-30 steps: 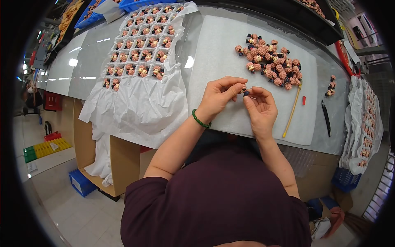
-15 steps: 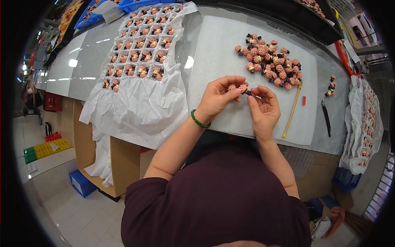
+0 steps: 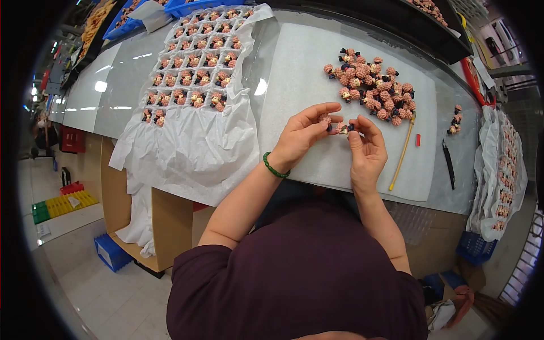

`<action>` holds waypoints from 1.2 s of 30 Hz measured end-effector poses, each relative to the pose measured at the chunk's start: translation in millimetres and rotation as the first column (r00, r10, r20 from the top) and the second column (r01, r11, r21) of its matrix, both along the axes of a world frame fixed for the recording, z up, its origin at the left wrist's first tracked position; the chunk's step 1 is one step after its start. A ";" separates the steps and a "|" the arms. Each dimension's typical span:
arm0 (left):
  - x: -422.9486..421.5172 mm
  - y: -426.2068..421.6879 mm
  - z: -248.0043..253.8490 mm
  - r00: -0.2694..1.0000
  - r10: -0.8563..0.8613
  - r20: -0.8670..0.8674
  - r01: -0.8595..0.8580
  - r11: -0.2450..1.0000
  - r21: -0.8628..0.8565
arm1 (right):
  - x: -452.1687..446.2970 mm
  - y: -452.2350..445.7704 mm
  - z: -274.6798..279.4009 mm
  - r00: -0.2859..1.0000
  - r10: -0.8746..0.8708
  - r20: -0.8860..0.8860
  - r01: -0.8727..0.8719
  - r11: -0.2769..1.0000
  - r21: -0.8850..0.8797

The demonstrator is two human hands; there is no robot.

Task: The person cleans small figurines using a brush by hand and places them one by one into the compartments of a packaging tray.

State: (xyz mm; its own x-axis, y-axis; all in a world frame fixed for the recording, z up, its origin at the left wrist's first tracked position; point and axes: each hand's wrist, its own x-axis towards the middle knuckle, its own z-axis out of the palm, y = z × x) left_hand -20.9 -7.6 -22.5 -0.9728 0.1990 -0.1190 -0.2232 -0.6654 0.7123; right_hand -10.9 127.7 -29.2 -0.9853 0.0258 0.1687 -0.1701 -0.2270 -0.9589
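My left hand (image 3: 303, 136), with a green bracelet on its wrist, is closed on a small figurine (image 3: 325, 119) with pink curly hair and dark clothes. Between thumb and fingers, my right hand (image 3: 368, 150) pinches a second figurine (image 3: 343, 129), which lies sideways between the two hands. Fingers cover parts of both pieces. Just beyond, a pile of the same figurines (image 3: 368, 82) rests on a white foam sheet (image 3: 294, 62).
Left of the sheet stands a tray of figurines (image 3: 192, 76) lined with white paper (image 3: 192, 144). A yellow stick (image 3: 402, 153), a red piece (image 3: 418, 140), a black pen-like tool (image 3: 449, 164) and a few figurines (image 3: 455, 120) lie right. Another wrapped tray (image 3: 504, 175) hangs near the right edge.
The figurine in my right hand has turned sideways and come away from the one in my left hand. My right hand has shifted slightly right.
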 end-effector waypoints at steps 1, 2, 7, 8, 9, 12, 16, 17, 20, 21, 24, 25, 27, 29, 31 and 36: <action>0.2 1.4 -1.2 1.000 0.000 0.000 0.000 1.000 0.000 | -0.3 0.2 -0.1 1.000 -0.011 0.005 0.011 1.000 0.012; 0.5 2.9 -3.8 0.999 0.026 -0.044 -0.028 0.999 -0.046 | -0.3 0.4 -0.2 1.000 -0.011 0.005 0.011 1.000 0.012; 1.9 -0.4 -7.7 0.997 0.007 -0.071 -0.022 0.976 -0.218 | 0.5 1.6 -0.8 0.997 0.067 0.041 -0.068 0.997 0.021; 2.2 -1.6 -7.7 0.999 -0.022 -0.040 0.011 0.966 -0.258 | 0.3 2.0 -0.5 0.996 0.067 0.058 -0.068 0.997 0.021; 2.3 -1.1 -8.6 0.999 -0.021 -0.039 0.010 0.966 -0.258 | -0.2 2.4 -0.4 0.995 0.068 0.075 -0.070 0.997 0.020; 3.8 2.8 -12.6 0.997 -0.015 -0.069 -0.004 0.963 -0.269 | -0.3 3.4 -1.8 0.998 0.049 0.043 -0.050 0.998 0.033; 5.8 9.8 -10.4 0.875 -0.019 -0.484 -0.288 0.784 -0.550 | -2.0 3.7 -6.9 0.995 -0.024 0.098 0.019 0.998 0.055; 5.4 9.6 -11.9 0.822 -0.057 -0.566 -0.369 0.704 -0.607 | -1.9 2.5 -8.2 0.993 -0.035 0.108 0.030 0.998 0.048; 8.1 6.3 -7.1 0.906 0.007 -0.423 -0.250 0.816 -0.521 | -1.2 5.1 -7.1 0.989 0.002 0.150 -0.003 1.000 0.005; 11.7 4.1 -4.5 0.905 0.028 -0.424 -0.275 0.800 -0.534 | -0.6 5.0 -5.4 0.983 0.004 0.182 -0.003 1.000 -0.005; 18.9 0.8 10.7 0.955 0.115 -0.275 -0.218 0.898 -0.381 | 0.7 -0.5 0.8 0.984 0.013 0.176 -0.010 1.000 -0.022; 21.0 -5.3 20.9 0.953 0.126 -0.274 -0.229 0.893 -0.387 | 0.2 -1.8 1.2 0.985 -0.002 0.174 0.006 1.000 -0.021; 34.0 -31.2 56.4 0.841 0.121 -0.528 -0.454 0.690 -0.564 | 0.1 -2.1 0.0 0.983 0.010 0.182 -0.010 1.000 -0.002; 35.7 -66.9 63.7 0.743 0.210 -0.635 -0.656 0.414 -0.631 | -0.1 -0.9 -0.8 0.982 0.010 0.187 -0.019 0.999 0.044; 37.0 -115.3 53.2 0.718 0.287 -0.634 -0.685 0.132 -0.716 | -0.2 -0.6 -1.1 0.982 0.015 0.189 -0.023 0.999 0.042; 57.1 -193.3 25.4 0.696 0.378 -0.611 -0.521 -0.320 -0.791 | -0.3 0.3 -1.1 0.981 0.016 0.191 -0.025 0.999 0.044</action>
